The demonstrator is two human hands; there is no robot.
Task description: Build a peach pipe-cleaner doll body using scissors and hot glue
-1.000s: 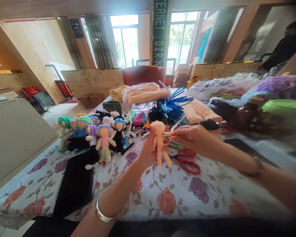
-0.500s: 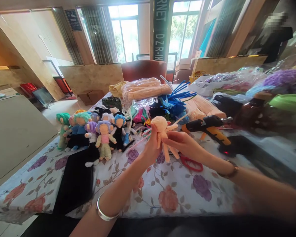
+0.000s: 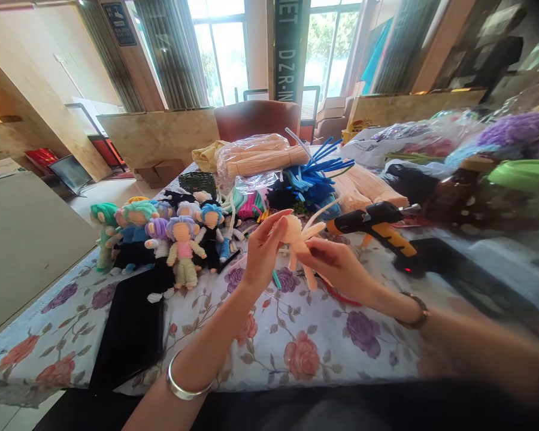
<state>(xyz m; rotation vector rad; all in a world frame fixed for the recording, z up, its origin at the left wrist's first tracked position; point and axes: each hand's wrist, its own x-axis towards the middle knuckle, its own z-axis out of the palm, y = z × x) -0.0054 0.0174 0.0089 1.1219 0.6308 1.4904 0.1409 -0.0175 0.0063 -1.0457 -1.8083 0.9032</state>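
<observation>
A peach doll body [image 3: 297, 244] of fuzzy stems hangs between my hands above the flowered tablecloth. My left hand [image 3: 265, 248] wraps round its rounded head, hiding much of it. With fingers pinched, my right hand [image 3: 336, 263] grips the body and limbs from the right. Red-handled scissors [image 3: 341, 294] lie partly hidden under my right hand. To the right stands a black and orange glue gun [image 3: 377, 224] with a red light at its base. Several finished dolls [image 3: 183, 245] with coloured hair are grouped on the left.
A black flat case [image 3: 132, 329] lies at the front left. Behind my hands are blue stems [image 3: 321, 179], wrapped peach bundles [image 3: 263, 157] and a dark basket [image 3: 198, 182]. Plastic bags and a green-lidded jar [image 3: 525, 179] crowd the right. A person [image 3: 498, 63] is at the far right.
My left hand has moved left and up round the doll's head, covering more of it. The doll has tilted slightly, and a short green stem now shows below. The whole view has shifted a little.
</observation>
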